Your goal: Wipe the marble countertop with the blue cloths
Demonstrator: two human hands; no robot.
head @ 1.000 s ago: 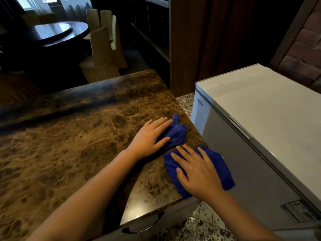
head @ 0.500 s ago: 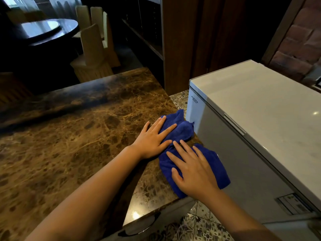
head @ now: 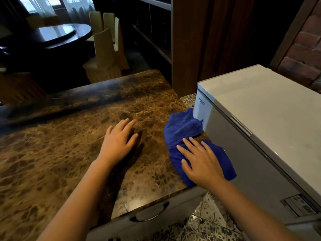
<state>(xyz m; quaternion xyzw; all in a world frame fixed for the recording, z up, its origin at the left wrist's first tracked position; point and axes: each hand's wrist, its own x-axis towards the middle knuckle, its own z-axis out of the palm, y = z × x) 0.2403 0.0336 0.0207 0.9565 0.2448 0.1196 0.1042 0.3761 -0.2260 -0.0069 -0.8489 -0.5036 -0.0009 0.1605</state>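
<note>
Seen from above, looking down across a brown veined marble countertop (head: pixel 73 153) filling the left and centre of the frame. Right hand (head: pixel 201 162) at lower right, fingers spread and palm flat, pressing on the nearer of two blue cloths (head: pixel 184 129) bunched at the counter's right edge; hard to tell where one cloth ends and the other begins, and part of the near cloth hidden under the palm, its lower corner hanging past the edge. Left hand (head: pixel 118 143) at centre, open and relaxed, holding nothing, well apart from the cloths; slightly blurred, contact with the stone unclear. White chest freezer (head: pixel 260 119) at right, lid closed, contents unseen, cut off by the frame's right edge. Dark round table (head: pixel 57 34) and pale chairs (head: pixel 104 54) dim at upper left. Drawer handle (head: pixel 149 213) below the counter's near edge.
</note>
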